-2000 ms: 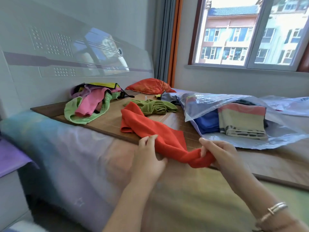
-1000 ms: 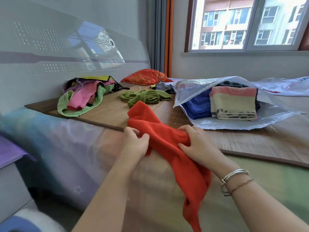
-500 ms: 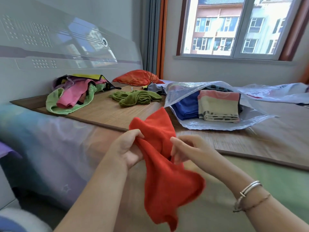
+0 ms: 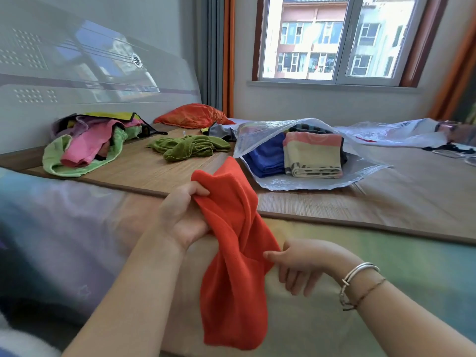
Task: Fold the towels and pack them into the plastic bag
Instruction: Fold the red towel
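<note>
A red towel (image 4: 233, 256) hangs in front of me over the bed's near edge. My left hand (image 4: 181, 215) grips its upper part, fingers curled round the cloth. Lower down, my right hand (image 4: 300, 261) pinches the towel's right edge. The clear plastic bag (image 4: 304, 185) lies open on the bamboo mat behind, holding a folded blue towel (image 4: 266, 157) and a folded striped towel (image 4: 314, 154). An unfolded green towel (image 4: 192, 148) lies left of the bag. A pile of pink, light green and other towels (image 4: 87, 145) sits at the far left.
The bamboo mat (image 4: 386, 199) covers the bed top; a pastel sheet (image 4: 64, 220) drapes the near side. An orange pillow (image 4: 193, 115) lies by the headboard. More plastic sheeting (image 4: 394, 134) lies at the far right under the window.
The towel has been lifted off the mat and now hangs down. My right hand has dropped from the towel's top to its lower right edge; my left hand keeps the upper part.
</note>
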